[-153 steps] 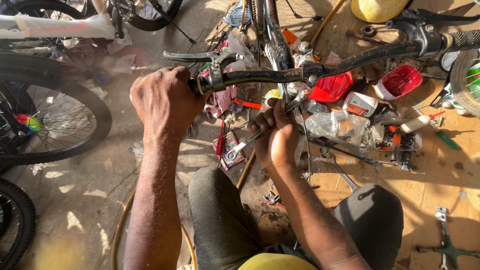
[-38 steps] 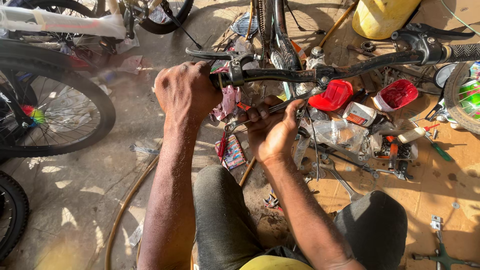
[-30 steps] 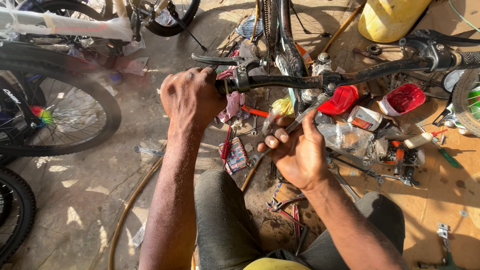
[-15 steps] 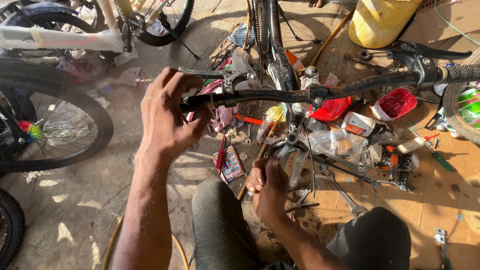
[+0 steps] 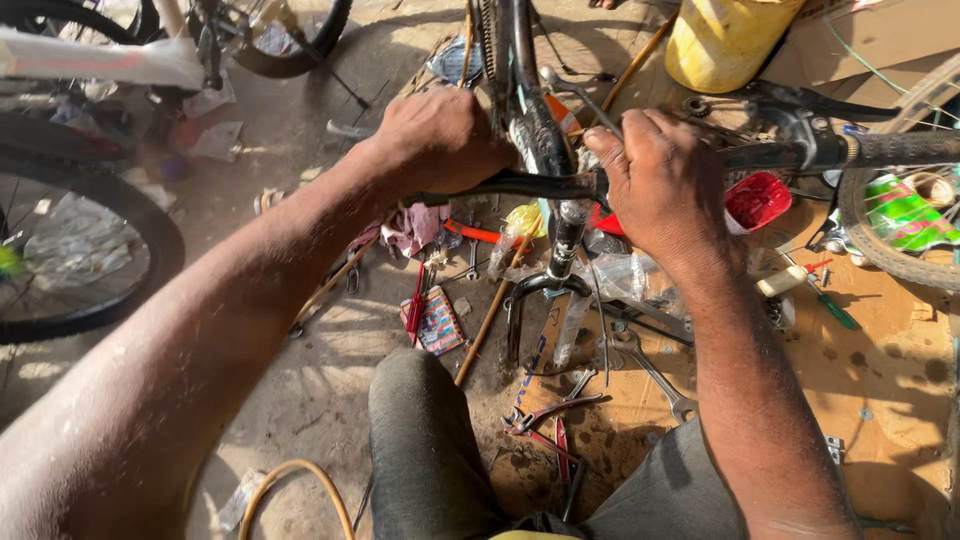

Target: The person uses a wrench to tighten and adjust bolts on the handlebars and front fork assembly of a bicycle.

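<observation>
Above cluttered ground: black handlebar [image 5: 560, 186], thin, horizontal; both hands gripping.

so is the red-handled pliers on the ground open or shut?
Open. The red-handled pliers lie flat on the cardboard with their handles spread apart.

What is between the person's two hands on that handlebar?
In the head view, the bike's stem and fork column sits between the left hand and right hand on the handlebar.
</observation>
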